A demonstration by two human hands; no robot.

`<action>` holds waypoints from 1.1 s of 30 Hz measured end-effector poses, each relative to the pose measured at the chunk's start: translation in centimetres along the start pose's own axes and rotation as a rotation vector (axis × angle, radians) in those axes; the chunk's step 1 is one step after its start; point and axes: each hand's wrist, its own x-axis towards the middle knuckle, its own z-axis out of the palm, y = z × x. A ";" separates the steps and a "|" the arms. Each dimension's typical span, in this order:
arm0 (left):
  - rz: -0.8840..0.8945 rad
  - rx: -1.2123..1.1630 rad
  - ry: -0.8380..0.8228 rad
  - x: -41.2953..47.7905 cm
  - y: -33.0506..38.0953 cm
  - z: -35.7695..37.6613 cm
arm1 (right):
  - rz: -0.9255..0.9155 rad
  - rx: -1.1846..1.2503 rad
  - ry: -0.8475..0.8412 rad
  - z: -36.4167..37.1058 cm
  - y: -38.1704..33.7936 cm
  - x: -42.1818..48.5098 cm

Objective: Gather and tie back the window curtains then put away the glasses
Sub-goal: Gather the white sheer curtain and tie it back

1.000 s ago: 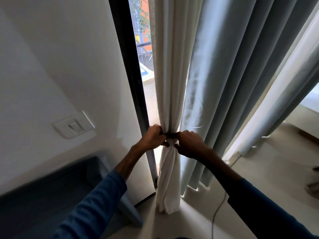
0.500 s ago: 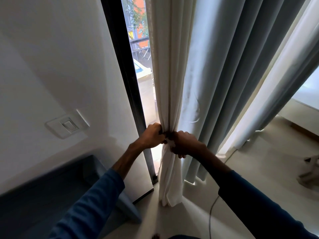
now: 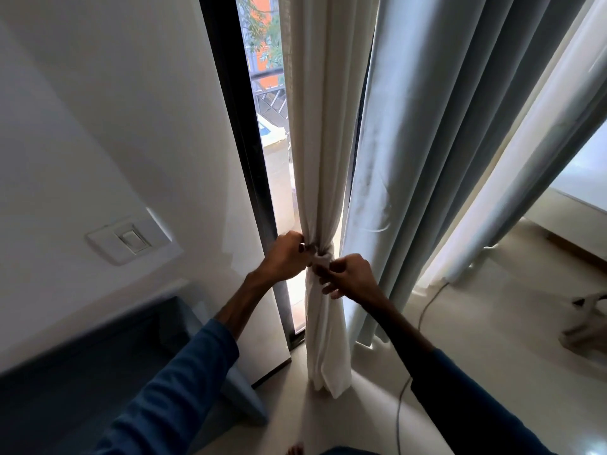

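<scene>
Fingers (image 3: 300,247) of the left hand (image 3: 285,257) curl tight on the white curtain (image 3: 323,142) at its knot (image 3: 323,257). On the other side the right hand (image 3: 349,277) pinches the knot, or maybe the cloth just under it. The bunched curtain hangs between the window frame (image 3: 244,159) and the grey curtain (image 3: 443,142), down to the floor (image 3: 361,418).
</scene>
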 end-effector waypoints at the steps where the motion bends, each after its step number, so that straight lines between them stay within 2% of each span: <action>1: 0.007 -0.003 -0.001 0.0 0.1 0.1 | 0.011 0.074 0.032 0.6 0.2 -0.1; 3: 0.016 -0.010 -0.006 0.1 0.0 -0.1 | 0.002 0.114 0.069 1.4 0.5 -0.2; 6: 0.014 -0.024 -0.026 0.2 -0.3 -0.6 | -0.046 0.044 0.075 2.2 1.2 -0.2; 15: 0.092 0.045 -0.036 0.1 -0.7 -0.8 | -0.031 -0.380 0.226 3.2 2.7 0.6; 17: 0.104 0.021 -0.021 0.3 -1.2 -0.7 | 0.012 -0.425 0.205 3.2 2.6 0.4; 20: 0.116 0.026 -0.013 0.6 -1.9 -0.8 | 0.123 -0.509 0.057 3.3 3.8 0.2; 22: 0.124 0.029 -0.002 0.7 -2.1 -0.8 | 0.159 -0.426 0.012 3.3 4.7 0.3; 27: 0.128 0.046 0.017 0.2 -2.8 -0.6 | 0.087 -0.254 0.070 2.6 4.0 1.1; 33: -0.029 0.358 0.088 -1.3 -4.5 1.3 | -0.002 -0.163 0.075 1.1 2.2 1.0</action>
